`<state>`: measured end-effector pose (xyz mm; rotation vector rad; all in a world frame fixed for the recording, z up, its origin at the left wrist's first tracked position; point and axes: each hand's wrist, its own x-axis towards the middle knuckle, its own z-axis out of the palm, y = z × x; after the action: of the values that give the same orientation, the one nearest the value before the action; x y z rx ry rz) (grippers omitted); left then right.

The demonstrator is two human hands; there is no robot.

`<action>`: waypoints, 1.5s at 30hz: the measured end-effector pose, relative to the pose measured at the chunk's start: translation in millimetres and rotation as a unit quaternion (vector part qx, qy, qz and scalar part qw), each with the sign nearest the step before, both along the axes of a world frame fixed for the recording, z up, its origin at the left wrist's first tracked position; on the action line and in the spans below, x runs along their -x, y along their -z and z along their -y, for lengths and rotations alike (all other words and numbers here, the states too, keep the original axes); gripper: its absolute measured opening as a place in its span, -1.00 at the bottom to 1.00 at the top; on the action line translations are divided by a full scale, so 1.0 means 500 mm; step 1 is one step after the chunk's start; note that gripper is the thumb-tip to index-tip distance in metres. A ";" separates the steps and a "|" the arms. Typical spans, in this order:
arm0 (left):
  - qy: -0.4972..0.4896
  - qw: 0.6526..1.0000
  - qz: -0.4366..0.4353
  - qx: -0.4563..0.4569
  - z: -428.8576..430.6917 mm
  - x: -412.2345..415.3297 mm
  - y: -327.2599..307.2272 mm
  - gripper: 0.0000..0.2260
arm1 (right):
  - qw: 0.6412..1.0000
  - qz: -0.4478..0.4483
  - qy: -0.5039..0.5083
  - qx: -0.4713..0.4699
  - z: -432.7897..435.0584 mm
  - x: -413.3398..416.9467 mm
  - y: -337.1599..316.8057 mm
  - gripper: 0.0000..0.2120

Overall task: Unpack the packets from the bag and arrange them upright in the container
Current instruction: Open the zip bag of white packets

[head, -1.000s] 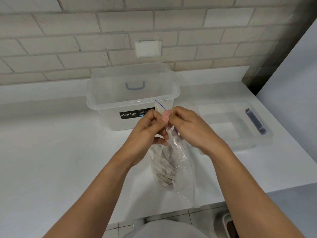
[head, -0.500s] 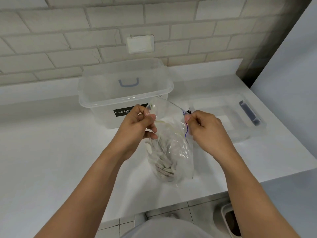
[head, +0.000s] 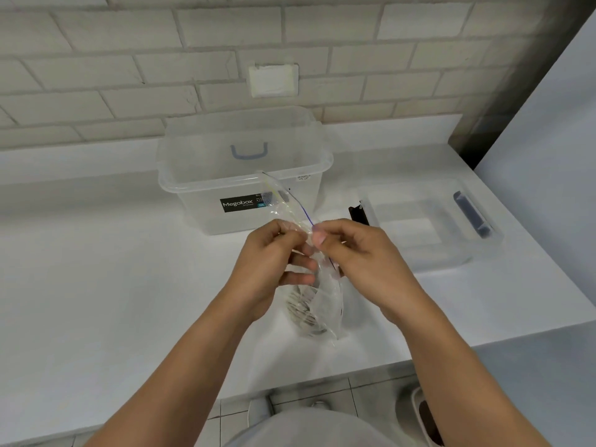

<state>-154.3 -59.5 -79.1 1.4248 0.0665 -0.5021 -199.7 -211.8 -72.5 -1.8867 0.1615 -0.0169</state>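
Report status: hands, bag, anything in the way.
Left hand and right hand pinch bag top. Packets inside bag; container open behind. Nothing in the way.

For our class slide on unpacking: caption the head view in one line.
Left hand and right hand pinch the top of a clear bag of packets, the open container behind it.

Lid (head: 429,227): clear, with dark clips; I see it lying flat near the right edge of the white bench (head: 96,285).
Wall plate (head: 273,79): white, on the brick wall (head: 129,75) above the back edge.
Floor tiles (head: 371,391): pale, below the front edge.
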 end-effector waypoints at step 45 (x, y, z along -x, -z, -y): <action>0.033 0.997 -0.003 -0.063 -0.160 0.020 0.052 -0.65 | 0.898 -0.070 0.262 -0.347 -0.080 0.073 0.045 -0.91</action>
<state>-164.3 20.6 -104.9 1.5523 0.0566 -0.5655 -236.0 -171.8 -95.0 -1.0856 0.6812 -0.1694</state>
